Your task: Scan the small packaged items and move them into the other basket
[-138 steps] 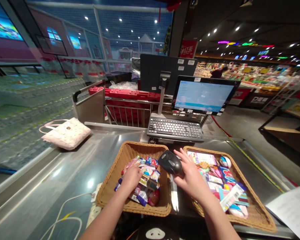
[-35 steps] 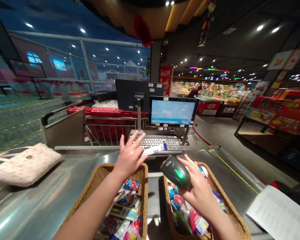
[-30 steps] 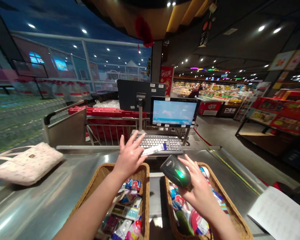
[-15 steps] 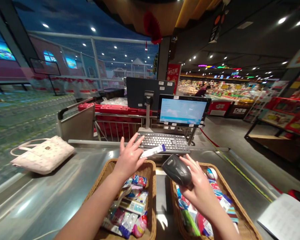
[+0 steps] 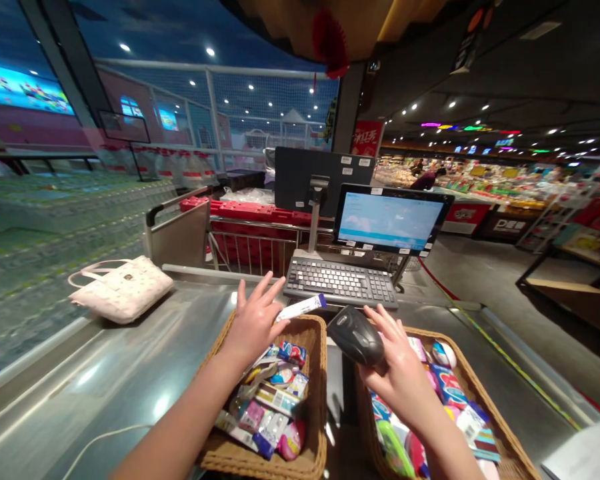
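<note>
My left hand (image 5: 254,320) grips a slim white packet with a blue end (image 5: 301,308), held between thumb and palm with the other fingers spread. It is above the far end of the left wicker basket (image 5: 322,400), which has several small packaged sweets (image 5: 275,399) in it. In my right hand (image 5: 400,357) is a black barcode scanner (image 5: 355,335), its head pointing left towards the packet but apart from it. Its handle is mostly hidden by my palm. Under that forearm, the right wicker basket (image 5: 507,433) holds more colourful packages (image 5: 450,385).
Beyond the baskets sit a black keyboard (image 5: 341,280) and a lit monitor (image 5: 391,219). A pale handbag (image 5: 125,290) lies on the metal counter (image 5: 180,333) at left, and white paper (image 5: 587,450) at right. A cable (image 5: 105,437) runs near my left forearm.
The view has turned slightly left, so the surroundings appear further right. My hands keep hold of the packet and the scanner, which stay close to each other.
</note>
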Demonstrator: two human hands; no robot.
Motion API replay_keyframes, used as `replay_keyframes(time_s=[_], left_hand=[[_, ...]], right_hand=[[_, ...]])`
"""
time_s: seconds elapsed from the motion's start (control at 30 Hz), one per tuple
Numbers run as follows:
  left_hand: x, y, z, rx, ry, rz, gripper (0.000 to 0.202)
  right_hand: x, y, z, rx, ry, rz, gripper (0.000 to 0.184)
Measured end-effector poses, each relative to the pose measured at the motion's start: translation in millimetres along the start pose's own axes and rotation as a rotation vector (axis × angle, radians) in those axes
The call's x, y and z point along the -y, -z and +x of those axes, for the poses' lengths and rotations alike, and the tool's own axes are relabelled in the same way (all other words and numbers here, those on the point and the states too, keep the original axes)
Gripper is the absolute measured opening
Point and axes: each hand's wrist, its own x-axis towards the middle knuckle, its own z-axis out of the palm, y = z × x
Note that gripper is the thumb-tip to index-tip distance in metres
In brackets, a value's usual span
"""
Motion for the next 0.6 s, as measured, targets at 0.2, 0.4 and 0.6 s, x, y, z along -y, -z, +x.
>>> replay_keyframes(time_s=[0.2,0.4,0.6], left_hand=[[3,-7.1,-26,0.083,0.057,0.013,0.009],[4,-17.7,-59,0.153,0.130,0.016,0.012],[5,-24.1,-79,0.200,0.170,-0.004,0.011]], right_hand=[[6,-5,4,0.057,-0.003,0.010,0.042],[8,-11,5,0.066,0.004,0.034,0.045],[14,-14,8,0.095,0.025,0.050,0.039]])
